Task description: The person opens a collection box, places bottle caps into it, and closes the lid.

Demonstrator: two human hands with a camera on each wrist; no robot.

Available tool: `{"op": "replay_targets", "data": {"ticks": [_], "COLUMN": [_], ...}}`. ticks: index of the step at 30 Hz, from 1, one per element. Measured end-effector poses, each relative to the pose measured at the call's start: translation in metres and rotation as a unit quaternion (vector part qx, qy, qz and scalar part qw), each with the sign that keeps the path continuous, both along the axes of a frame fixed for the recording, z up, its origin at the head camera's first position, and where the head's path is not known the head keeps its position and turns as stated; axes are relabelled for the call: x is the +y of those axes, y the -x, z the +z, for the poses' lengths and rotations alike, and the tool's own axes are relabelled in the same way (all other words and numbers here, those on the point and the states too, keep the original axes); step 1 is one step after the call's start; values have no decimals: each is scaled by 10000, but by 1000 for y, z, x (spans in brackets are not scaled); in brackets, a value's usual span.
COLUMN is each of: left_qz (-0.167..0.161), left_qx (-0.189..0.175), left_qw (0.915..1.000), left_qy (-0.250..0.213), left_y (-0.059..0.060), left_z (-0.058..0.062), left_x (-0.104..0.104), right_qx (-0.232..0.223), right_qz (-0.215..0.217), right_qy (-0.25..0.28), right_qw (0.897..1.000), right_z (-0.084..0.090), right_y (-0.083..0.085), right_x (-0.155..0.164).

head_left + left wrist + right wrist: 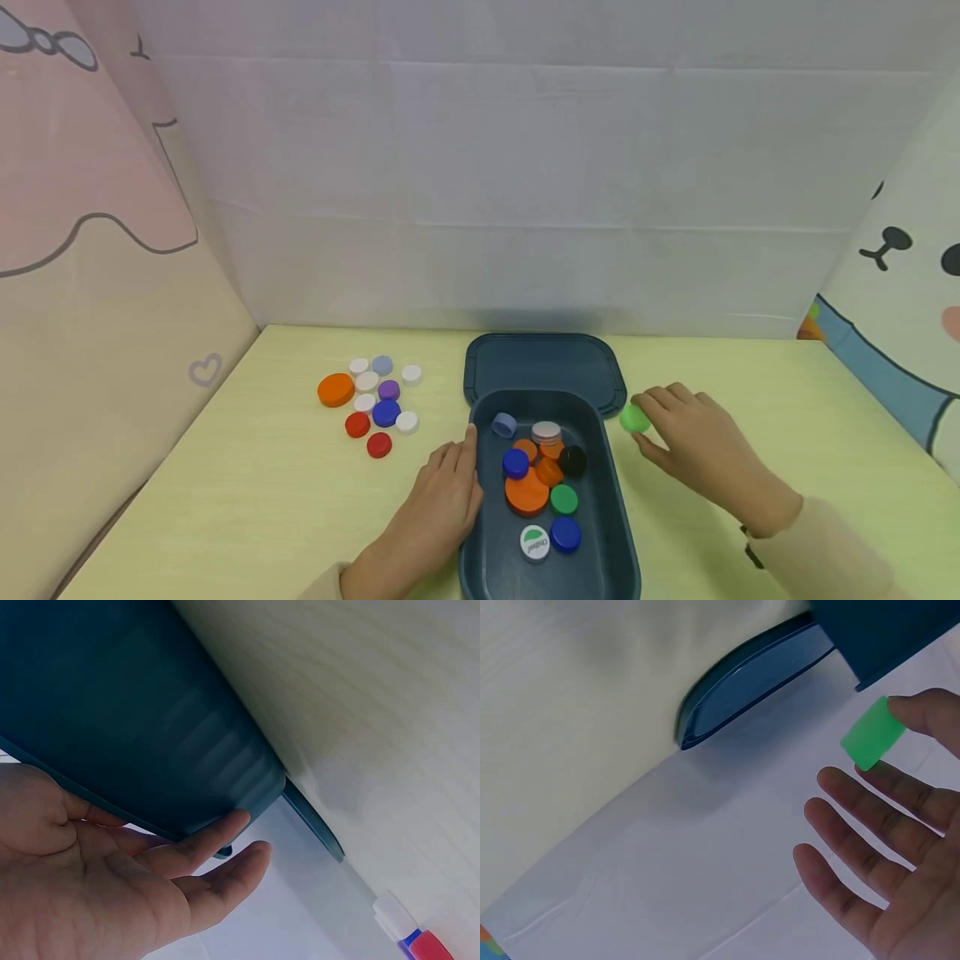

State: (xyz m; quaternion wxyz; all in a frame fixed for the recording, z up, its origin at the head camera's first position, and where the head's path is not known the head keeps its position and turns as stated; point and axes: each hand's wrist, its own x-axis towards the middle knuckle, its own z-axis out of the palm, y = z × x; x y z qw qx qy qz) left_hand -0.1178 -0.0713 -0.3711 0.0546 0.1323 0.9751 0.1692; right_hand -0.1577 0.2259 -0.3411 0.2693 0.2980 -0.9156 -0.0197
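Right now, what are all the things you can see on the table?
Bin: one, dark blue, middle of the table.
Lid: one, dark blue, flat behind the bin.
Caps in the bin: about eleven; orange, blue, green, black, white, lilac.
Caps on the table: ten in a cluster at the left; orange, red, white, blue, purple, lilac.
Green cap: one, right of the bin, pinched by the right hand.
Table: one, pale yellow.
Left hand: open fingers against the bin's left wall.
Right hand: holding the green cap.
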Motion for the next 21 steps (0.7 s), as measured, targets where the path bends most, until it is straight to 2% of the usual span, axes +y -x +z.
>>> {"op": "replay_targets", "data": {"ticks": [6,12,19,21], "left_qz": [22,-10,35,34], "left_qx": [-74,-21,-110,-113], "left_qw": [10000,10000,9999,9999], "left_qy": [-21,-19,-27,-19], "left_y": [0,0,1,0], "left_z": [0,0,0,0], "left_x": [0,0,0,0], "right_qx": [-175,-139,-813,-883], "right_qz": [168,482,593,656], "right_qy": [-139,-220,-487,-543], "right_qw": [9996,9985,9937,9924], "right_z": [3,2,1,0], "right_y": [-13,-22,-29,-30], "right_x": [-20,-34,-45,-46]}}
